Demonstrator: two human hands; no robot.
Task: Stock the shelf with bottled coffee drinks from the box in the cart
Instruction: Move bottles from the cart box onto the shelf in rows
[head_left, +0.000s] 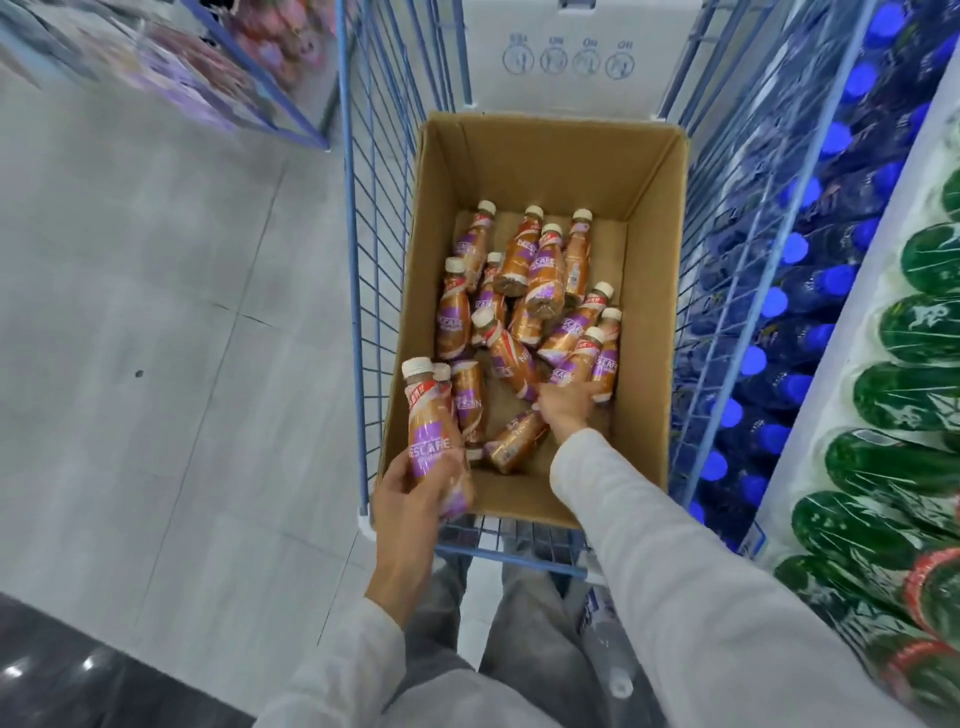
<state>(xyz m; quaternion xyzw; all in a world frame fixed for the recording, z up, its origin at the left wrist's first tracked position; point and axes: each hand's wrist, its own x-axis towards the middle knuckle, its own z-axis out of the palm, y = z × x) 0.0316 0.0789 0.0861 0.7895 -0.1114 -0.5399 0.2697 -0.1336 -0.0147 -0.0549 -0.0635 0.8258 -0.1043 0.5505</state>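
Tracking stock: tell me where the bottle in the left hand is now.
Head view, left of centre: the bottle is cap-up in the left hand, over the near-left corner of the cardboard box in the blue cart.

On my right I see shrink-wrapped packs of blue-capped bottles (795, 291), with packs of green bottles (893, 395) just beside them, farther right. Grey floor tiles (156, 312) spread to my left, where a blue wire cage (270, 98) holds blurred pink and purple goods (208, 73).
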